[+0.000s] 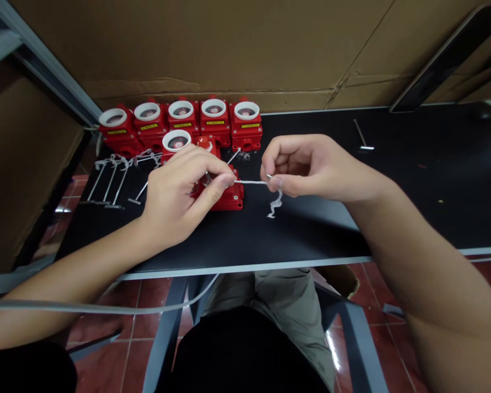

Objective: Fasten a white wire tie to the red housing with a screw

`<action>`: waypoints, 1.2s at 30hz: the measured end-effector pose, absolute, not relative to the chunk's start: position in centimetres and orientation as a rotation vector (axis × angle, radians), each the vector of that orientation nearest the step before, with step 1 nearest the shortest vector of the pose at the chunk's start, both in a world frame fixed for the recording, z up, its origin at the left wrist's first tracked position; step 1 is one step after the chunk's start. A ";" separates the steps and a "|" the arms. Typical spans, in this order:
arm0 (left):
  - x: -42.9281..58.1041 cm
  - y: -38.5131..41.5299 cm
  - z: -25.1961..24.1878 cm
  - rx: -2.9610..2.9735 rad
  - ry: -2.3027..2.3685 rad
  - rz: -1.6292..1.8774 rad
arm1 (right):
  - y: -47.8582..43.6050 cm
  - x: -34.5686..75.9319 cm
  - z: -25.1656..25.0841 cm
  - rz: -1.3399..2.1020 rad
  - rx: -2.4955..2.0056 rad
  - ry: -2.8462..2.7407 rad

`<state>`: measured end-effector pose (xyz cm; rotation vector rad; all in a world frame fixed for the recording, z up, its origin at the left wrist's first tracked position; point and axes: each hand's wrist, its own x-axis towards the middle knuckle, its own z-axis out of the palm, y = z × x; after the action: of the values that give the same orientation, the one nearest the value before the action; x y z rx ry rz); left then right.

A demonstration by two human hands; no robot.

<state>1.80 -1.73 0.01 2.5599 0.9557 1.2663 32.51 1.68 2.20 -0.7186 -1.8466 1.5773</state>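
My left hand (pixel 184 188) and my right hand (pixel 306 166) pinch the two ends of a thin silver chain (pixel 251 182), stretched level between them above the black table (pixel 270 234). The chain's loose end (pixel 275 206) dangles in a curl below my right fingers. Just behind and under my left fingers lies a red box unit (pixel 231 197), partly hidden by the hand. Both hands are closed in a pinch.
A row of red units with white round rims (pixel 182 123) stands at the back left, one more (pixel 175 142) in front of it. Several small metal keys on chains (pixel 114 183) lie at the left. Another metal key (pixel 362 136) lies at the back right. Cardboard walls the back.
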 end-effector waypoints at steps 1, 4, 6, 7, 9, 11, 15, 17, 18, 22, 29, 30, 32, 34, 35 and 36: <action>1.8 -1.7 0.0 2.552 0.962 1.263 | 1.7 32.5 2.2 1.582 -0.720 -1.849; 1.8 -1.8 -0.1 2.523 0.942 1.270 | 1.6 32.4 2.1 1.593 -0.714 -1.854; 1.9 -1.8 -0.1 2.498 0.935 1.274 | 1.5 32.3 2.0 1.598 -0.717 -1.852; 1.9 -1.8 -0.1 2.486 0.941 1.269 | 1.5 32.2 2.0 1.599 -0.717 -1.852; 2.0 -1.8 -0.1 2.463 0.969 1.258 | 1.5 32.1 2.0 1.596 -0.711 -1.847; 2.0 -1.8 -0.1 2.442 0.986 1.255 | 1.5 32.0 1.9 1.596 -0.693 -1.836; 2.2 -2.0 0.0 2.388 0.953 1.286 | 1.5 32.0 2.0 1.624 -0.685 -1.818; 2.3 -2.0 0.1 2.400 0.914 1.304 | 1.6 32.0 2.0 1.624 -0.695 -1.817; 2.3 -2.0 0.1 2.426 0.903 1.305 | 1.6 32.0 2.0 1.616 -0.702 -1.815; 2.3 -1.8 0.3 2.643 0.818 1.314 | 1.6 31.9 1.9 1.590 -0.744 -1.786; 2.1 -2.4 -0.5 2.974 0.320 0.780 | 2.7 32.1 0.4 1.317 -0.966 -1.867; 2.2 -2.7 -0.8 2.983 0.264 0.675 | 2.9 32.3 0.3 1.155 -1.056 -1.922; 2.2 -3.0 -1.4 2.956 0.269 0.536 | 3.0 32.8 0.3 0.815 -1.202 -2.002; 2.3 -3.1 -1.8 2.957 0.291 0.483 | 2.9 33.5 0.8 0.668 -1.240 -2.046; 2.3 -3.1 -1.9 2.971 0.299 0.473 | 2.7 33.8 1.3 0.713 -1.213 -2.077; 2.2 -3.0 -1.9 2.994 0.306 0.473 | 2.5 34.2 1.8 0.817 -1.167 -2.117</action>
<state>2.24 -2.99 -1.87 2.9936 0.3055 0.4730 34.22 2.53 1.80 -1.1674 -2.1173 0.8166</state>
